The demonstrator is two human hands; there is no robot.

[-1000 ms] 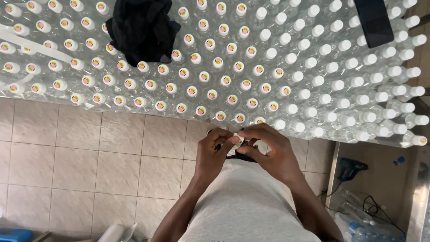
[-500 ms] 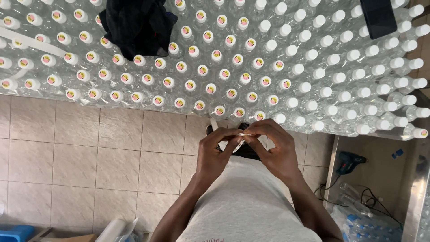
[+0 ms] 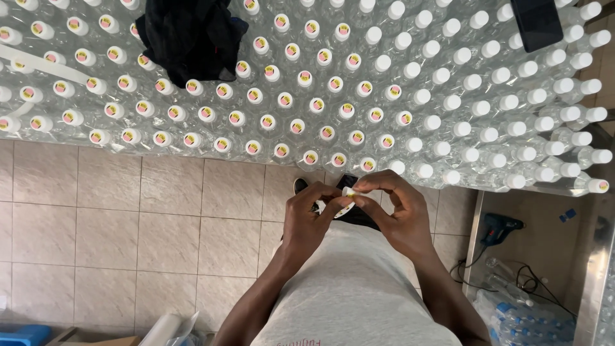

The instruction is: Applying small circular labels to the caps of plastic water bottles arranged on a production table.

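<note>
A table (image 3: 592, 211) packed with upright clear bottles (image 3: 359, 96) stands over a beige tiled floor (image 3: 128, 218); most caps to the left carry round stickers. Both hands meet at waist level, just below the table edge. The left hand (image 3: 306, 221) and right hand (image 3: 400, 214) pinch a white sticker strip (image 3: 346, 200) (long axis running diagonally, upper end toward the bottles).
</note>
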